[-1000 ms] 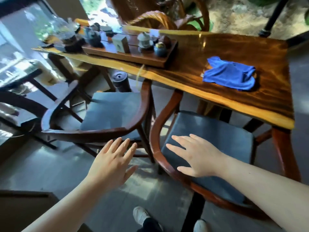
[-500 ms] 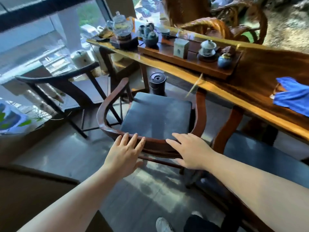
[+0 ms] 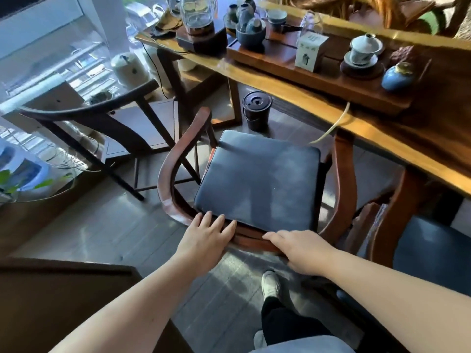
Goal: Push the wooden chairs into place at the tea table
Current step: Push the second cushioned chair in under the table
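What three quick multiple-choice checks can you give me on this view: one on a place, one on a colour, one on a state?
1. Where does the black lidded bucket stand?
A. On the tea table
B. On the floor beyond the chair, by the table's edge
C. On the seat cushion

2. What colour is the seat cushion?
A. Red
B. Dark blue-grey
C. White

3. How are the hands placed?
A. Both rest on the chair's curved back rail
B. Both hang free of the chair
C. One lifts the gaiwan

Answers:
1 B: it sits on the floor tiles, past the chair.
2 B: the cushion reads dark blue-grey against the reddish wood.
3 A: the left hand and right hand lie flat on the rail, fingers spread.
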{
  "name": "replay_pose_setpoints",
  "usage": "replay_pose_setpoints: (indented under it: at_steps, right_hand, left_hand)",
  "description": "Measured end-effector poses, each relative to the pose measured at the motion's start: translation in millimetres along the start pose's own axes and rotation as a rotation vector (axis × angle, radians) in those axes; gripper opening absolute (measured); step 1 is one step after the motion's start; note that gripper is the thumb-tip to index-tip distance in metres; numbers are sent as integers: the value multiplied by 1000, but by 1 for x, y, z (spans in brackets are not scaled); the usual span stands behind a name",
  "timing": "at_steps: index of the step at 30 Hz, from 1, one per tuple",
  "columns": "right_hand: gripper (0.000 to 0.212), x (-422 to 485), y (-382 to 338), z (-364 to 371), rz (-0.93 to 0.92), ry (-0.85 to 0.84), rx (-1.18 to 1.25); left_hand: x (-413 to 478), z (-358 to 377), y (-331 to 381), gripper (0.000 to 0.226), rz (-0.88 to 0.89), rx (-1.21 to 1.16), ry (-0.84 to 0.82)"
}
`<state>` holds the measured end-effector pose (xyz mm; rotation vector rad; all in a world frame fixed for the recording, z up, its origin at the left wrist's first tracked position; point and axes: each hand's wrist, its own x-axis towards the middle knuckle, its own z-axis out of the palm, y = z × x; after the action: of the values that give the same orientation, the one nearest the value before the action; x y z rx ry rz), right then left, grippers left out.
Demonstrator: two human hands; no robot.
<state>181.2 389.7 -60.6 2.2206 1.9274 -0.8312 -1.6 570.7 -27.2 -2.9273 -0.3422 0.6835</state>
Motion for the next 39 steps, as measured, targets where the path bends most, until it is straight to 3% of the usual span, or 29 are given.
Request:
replay_pose_setpoints:
  at_steps: [5, 11, 18, 23, 27, 33, 39]
  right_hand:
    - [62, 8, 9, 9, -53, 23, 153]
    - [49, 11, 8, 23, 27, 190, 300]
    - [56, 7, 0, 31, 93, 269, 324]
    - [50, 13, -34, 24, 117, 325, 337]
    - [49, 28, -70, 22, 155, 380, 353]
    - [50, 50, -102, 34, 216, 352, 367]
    - [50, 51, -99, 26, 198, 246, 370]
  left_hand:
    - [16, 7, -22, 38, 90, -66, 27]
    - [23, 4, -50, 30, 200, -162, 3]
    - [30, 11, -63, 22, 327, -116, 32]
    - [24, 16, -87, 19, 420, -80, 70]
    - [20, 31, -123, 36, 538, 35, 71]
    - [16, 50, -155, 39, 603, 73, 126]
    - [15, 40, -163, 30, 658, -44, 245]
